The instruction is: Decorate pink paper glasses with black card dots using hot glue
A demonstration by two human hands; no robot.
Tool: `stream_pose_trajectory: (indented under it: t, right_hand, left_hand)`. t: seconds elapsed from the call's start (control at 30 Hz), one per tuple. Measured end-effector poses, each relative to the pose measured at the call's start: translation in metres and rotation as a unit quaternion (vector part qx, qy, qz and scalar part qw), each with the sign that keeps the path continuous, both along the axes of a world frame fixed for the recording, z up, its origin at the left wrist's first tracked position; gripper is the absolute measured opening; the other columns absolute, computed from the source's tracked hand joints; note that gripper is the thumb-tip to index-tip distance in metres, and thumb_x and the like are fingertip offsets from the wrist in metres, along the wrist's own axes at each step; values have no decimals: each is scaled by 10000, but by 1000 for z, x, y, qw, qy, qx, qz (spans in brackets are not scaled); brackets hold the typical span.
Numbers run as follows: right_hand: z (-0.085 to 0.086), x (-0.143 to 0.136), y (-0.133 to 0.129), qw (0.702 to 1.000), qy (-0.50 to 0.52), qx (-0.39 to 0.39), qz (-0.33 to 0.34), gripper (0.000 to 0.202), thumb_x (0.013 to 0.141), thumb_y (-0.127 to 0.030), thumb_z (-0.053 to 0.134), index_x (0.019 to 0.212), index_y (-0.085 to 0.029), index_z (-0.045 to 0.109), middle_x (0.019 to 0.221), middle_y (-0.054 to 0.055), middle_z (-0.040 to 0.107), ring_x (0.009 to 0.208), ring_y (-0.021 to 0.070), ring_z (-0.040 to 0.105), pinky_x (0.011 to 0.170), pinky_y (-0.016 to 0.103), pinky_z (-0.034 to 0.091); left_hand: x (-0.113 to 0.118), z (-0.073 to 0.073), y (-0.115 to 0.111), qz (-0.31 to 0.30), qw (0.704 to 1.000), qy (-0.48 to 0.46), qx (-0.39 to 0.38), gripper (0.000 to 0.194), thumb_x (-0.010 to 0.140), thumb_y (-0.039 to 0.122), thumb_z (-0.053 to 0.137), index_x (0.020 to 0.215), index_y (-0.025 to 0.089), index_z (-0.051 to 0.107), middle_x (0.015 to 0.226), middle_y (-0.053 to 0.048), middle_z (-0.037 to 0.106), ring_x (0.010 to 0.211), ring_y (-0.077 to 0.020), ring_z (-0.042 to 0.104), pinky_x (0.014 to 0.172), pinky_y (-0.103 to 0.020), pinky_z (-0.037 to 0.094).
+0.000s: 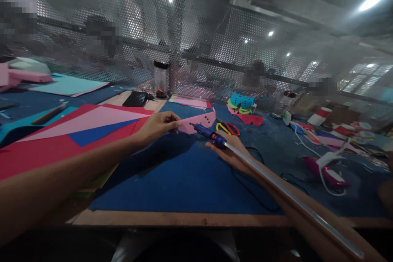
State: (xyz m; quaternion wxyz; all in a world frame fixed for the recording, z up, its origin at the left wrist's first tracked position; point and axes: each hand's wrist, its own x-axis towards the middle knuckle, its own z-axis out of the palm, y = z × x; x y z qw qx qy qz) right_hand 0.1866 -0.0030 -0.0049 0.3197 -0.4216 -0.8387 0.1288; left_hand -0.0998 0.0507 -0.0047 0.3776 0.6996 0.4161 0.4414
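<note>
My left hand pinches the left end of a pink cut-out strip, raised a little above the blue table surface. The strip has several dark holes, and its far right end bends upward. In my right hand is a blue hot glue gun, nozzle pointing left. Its tip is at the strip's face; whether it touches I cannot tell. A long clear glue stick runs out of the gun's back, over my right forearm. My right fingers are partly hidden behind the gun.
Scissors with yellow and red handles lie behind my right hand. Beyond are stacked coloured cut-outs and a red one. Coloured sheets cover the left. A phone, a jar and a magenta power strip with cords lie around.
</note>
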Motion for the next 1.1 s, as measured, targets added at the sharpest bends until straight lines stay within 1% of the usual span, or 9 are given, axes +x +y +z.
stream_pose_trajectory:
  t: [0.13,0.23,0.47,0.77,0.9,1.1]
  right_hand:
    - [-3,1,3,1000,-13,23,8,301,878,-499,655,939,-211,592,681,-20,573,609,139,520,548,234,366]
    - [-2,0,3,999,-17,30,1,320,870,-520,657,934,-213,592,678,-18,573,604,142,522,542,235,366]
    - [5,-3,-5,1000,-11,-12,-5,304,888,-517,631,960,-223,605,762,20,636,689,180,590,583,253,419]
    - [-4,1,5,1000,-19,-7,-19,303,849,-498,676,958,-227,595,723,1,612,613,168,568,557,251,393]
    - [-5,0,5,999,-25,-2,-23,307,857,-493,667,978,-221,595,704,-9,594,587,160,558,555,250,386]
    - [-3,-1,4,999,-28,11,-27,329,862,-524,654,970,-216,609,710,3,610,600,165,563,576,256,397]
  left_hand:
    - [0,0,-1,-7,1000,3,-1,267,824,420,735,888,167,678,746,-2,681,672,-138,650,657,-263,501]
    - [0,0,-2,-10,1000,7,2,273,833,432,725,899,171,677,753,-6,689,676,-142,651,664,-268,505]
    - [1,-1,-2,-12,999,30,14,286,839,460,712,901,182,687,747,-23,696,691,-159,648,657,-275,489]
    - [2,1,-5,-19,1000,19,12,291,825,469,722,880,185,692,797,-15,698,700,-148,638,665,-261,487]
    - [3,0,-4,-19,1000,21,6,322,816,490,726,885,176,696,798,-26,699,706,-157,636,667,-269,486]
    - [2,1,-3,-21,999,24,7,302,822,476,723,889,182,693,807,-26,695,711,-159,641,673,-271,488]
